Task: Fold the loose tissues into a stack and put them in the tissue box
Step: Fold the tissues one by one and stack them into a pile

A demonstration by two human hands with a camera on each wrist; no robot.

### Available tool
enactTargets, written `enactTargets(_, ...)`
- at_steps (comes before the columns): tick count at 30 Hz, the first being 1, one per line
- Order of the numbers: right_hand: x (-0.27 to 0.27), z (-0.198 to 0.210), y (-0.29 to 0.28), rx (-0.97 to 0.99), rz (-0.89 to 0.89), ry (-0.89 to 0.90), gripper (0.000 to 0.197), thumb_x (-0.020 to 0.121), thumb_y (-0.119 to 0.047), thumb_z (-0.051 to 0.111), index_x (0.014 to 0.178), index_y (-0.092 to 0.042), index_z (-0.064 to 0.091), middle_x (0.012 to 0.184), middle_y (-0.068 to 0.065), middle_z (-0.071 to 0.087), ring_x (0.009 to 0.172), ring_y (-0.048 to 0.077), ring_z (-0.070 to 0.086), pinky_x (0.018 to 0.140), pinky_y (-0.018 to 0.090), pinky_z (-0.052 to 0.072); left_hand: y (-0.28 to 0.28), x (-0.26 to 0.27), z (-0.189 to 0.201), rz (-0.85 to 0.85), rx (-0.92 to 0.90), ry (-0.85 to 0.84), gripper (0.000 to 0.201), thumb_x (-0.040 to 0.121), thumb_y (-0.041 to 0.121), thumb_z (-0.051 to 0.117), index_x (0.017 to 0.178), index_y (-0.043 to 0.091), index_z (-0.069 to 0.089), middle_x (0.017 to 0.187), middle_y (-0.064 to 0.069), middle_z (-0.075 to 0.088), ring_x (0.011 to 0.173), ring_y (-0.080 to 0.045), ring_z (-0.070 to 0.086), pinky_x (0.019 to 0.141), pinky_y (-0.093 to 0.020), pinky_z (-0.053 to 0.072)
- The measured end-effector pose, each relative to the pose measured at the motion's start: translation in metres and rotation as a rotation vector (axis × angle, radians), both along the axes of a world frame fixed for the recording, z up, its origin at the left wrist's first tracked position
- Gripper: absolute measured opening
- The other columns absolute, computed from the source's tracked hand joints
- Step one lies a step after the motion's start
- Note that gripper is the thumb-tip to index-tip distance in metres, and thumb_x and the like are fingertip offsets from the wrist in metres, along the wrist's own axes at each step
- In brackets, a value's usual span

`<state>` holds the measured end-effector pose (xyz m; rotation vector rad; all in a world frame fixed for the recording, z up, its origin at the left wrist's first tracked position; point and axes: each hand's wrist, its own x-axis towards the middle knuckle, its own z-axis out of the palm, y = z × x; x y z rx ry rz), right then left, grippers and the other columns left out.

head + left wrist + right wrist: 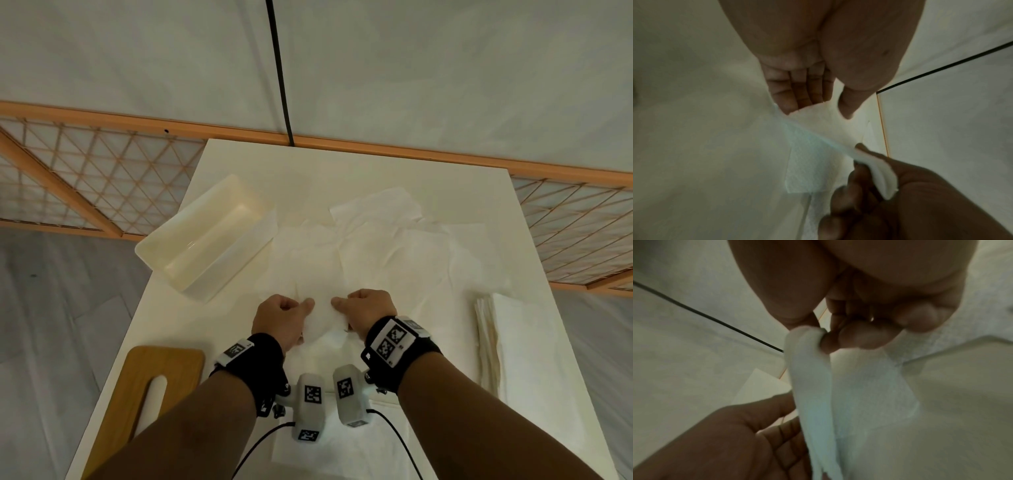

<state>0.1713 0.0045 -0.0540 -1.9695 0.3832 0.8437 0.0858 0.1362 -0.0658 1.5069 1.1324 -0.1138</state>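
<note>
Between the two hands, low over the near middle of the bench [239,346], one tissue [323,325] is held up off the surface: its right end is pinched by the curled fingers of the right hand [368,313], its left end is gripped by the left hand [281,317]. Beyond them, loose tissues [373,246] are spread flat. An open tissue box [205,236] is set at the far left, a folded stack [489,342] at the right edge, a wooden board [150,380] at the near left
</note>
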Motion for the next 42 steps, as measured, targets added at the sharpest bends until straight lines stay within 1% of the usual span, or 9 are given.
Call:
enactTargets(3,-0.005,0.008,-0.003,0.258,-0.166,0.089,0.024,0.083,-0.009,0.081,0.072,-0.011,0.059,0.078,0.014,0.071,0.072,0.032,0.069,0.067,0.039,0.058,-0.006,0.001,0.015,-0.007,-0.141,0.063,0.053,0.084,0.058,0.073,0.096,0.008,0.066,0.085,-0.012,0.073,0.063,-0.028,0.068,0.063,-0.037,0.060)
enactTargets(6,-0.012,0.014,-0.012,0.325,-0.097,0.131,0.032,0.082,0.000,0.080,0.072,-0.011,0.052,0.073,0.014,0.063,0.064,0.029,0.064,0.055,0.034,0.052,-0.013,-0.001,0.028,0.014,-0.477,0.013,0.046,0.086,0.043,0.078,0.105,0.002,0.069,0.087,-0.015,0.074,0.061,-0.025,0.069,0.057,-0.031,0.058)
enactTargets(8,-0.016,0.021,-0.024,0.258,0.080,0.171,0.032,0.081,-0.014,0.085,0.079,-0.010,0.054,0.071,0.010,0.068,0.060,0.028,0.067,0.054,0.030,0.046,-0.011,-0.004,0.029,-0.010,-0.493,-0.081,0.029,0.089,0.019,0.076,0.108,-0.003,0.069,0.081,-0.011,0.074,0.058,-0.021,0.071,0.050,-0.026,0.055)
enactTargets(11,-0.006,0.027,-0.047,0.081,0.106,0.122,0.054,0.083,-0.058,0.076,0.099,-0.008,0.063,0.084,0.008,0.076,0.066,0.029,0.076,0.057,0.031,0.046,-0.001,-0.012,0.021,-0.091,-0.416,-0.161,0.036,0.083,0.002,0.079,0.117,0.000,0.069,0.103,-0.015,0.077,0.090,-0.031,0.076,0.078,-0.043,0.062)
enactTargets(17,0.027,0.026,-0.098,-0.224,-0.077,-0.095,0.042,0.090,-0.045,0.068,0.086,-0.004,0.070,0.065,0.011,0.074,0.056,0.028,0.071,0.061,0.039,0.063,-0.008,-0.036,0.020,-1.194,0.023,0.107,0.041,0.075,0.030,0.088,0.111,0.024,0.070,0.107,0.013,0.073,0.099,-0.010,0.069,0.089,-0.029,0.054)
enactTargets(20,0.033,0.023,-0.108,-0.287,-0.024,-0.144,0.031,0.086,-0.035,0.069,0.073,-0.006,0.069,0.060,0.009,0.073,0.068,0.032,0.075,0.076,0.048,0.064,-0.024,-0.044,0.022,-1.447,0.180,0.188,0.042,0.076,0.032,0.086,0.114,0.025,0.069,0.108,0.012,0.070,0.097,-0.010,0.066,0.082,-0.026,0.049)
enactTargets(27,0.041,0.009,-0.111,-0.279,-0.063,-0.147,0.045,0.070,-0.046,0.077,0.103,-0.019,0.063,0.085,0.008,0.076,0.071,0.029,0.075,0.074,0.047,0.064,-0.031,-0.043,0.021,-1.491,0.324,0.240,0.059,0.082,0.031,0.084,0.135,0.020,0.059,0.131,0.004,0.063,0.116,-0.020,0.061,0.088,-0.025,0.042)
enactTargets(36,0.047,0.003,-0.099,-0.309,-0.071,-0.168,0.042,0.072,-0.047,0.079,0.099,-0.023,0.058,0.101,0.008,0.073,0.092,0.031,0.071,0.085,0.045,0.062,-0.025,-0.043,0.027,-1.547,0.224,0.211,0.030,0.079,0.027,0.085,0.106,0.023,0.072,0.105,0.008,0.072,0.090,-0.014,0.069,0.079,-0.031,0.054)
enactTargets(42,0.048,0.002,-0.096,-0.333,-0.043,-0.170,0.040,0.076,-0.048,0.079,0.099,-0.022,0.058,0.101,0.006,0.072,0.092,0.031,0.071,0.085,0.041,0.061,-0.029,-0.044,0.029,-1.732,0.265,0.284,0.035,0.082,0.027,0.084,0.111,0.013,0.069,0.108,-0.003,0.071,0.094,-0.021,0.066,0.068,-0.025,0.045)
